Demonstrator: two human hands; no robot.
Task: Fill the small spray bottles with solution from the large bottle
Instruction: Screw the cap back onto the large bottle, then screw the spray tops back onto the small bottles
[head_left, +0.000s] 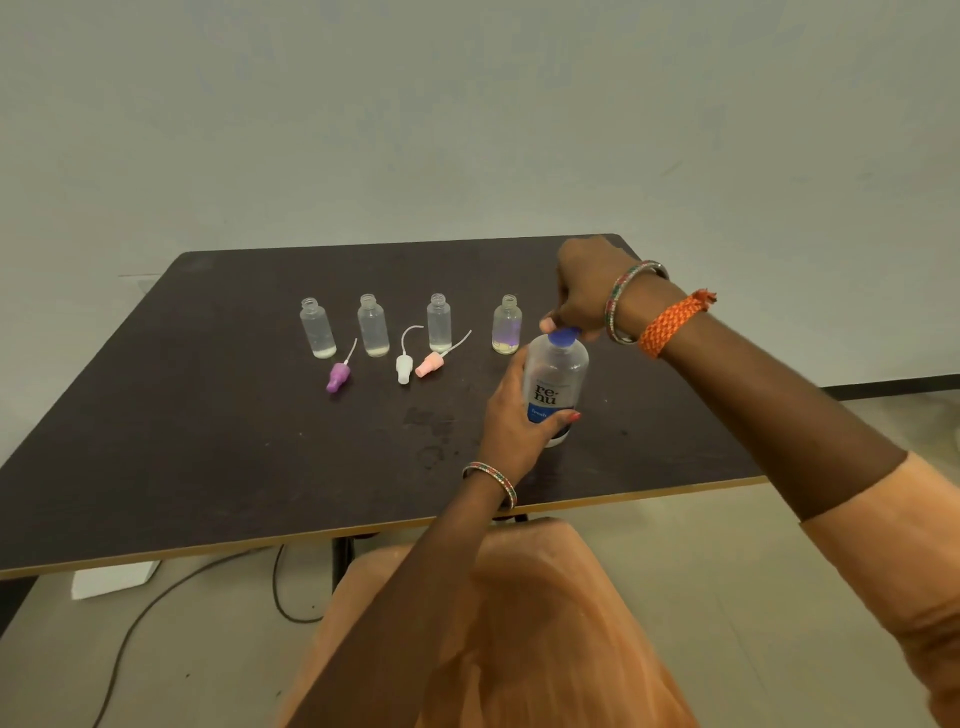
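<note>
The large clear bottle (557, 379) with a blue label and blue cap (565, 336) stands on the dark table (208, 415). My left hand (511, 415) grips its body. My right hand (584, 291) comes from above and pinches the blue cap. Several small clear spray bottles stand uncapped in a row behind: far left (317, 327), second (373, 326), third (439, 323), and rightmost (506, 325), which shows a purple tint. Three spray tops lie in front of them: purple (338, 375), white (404, 364), pink (431, 364).
The table's front edge (363, 530) runs just before my lap. Faint wet marks (431, 431) show on the tabletop left of the large bottle. A cable (156, 603) and a white box (111, 579) lie on the floor below. A plain wall stands behind.
</note>
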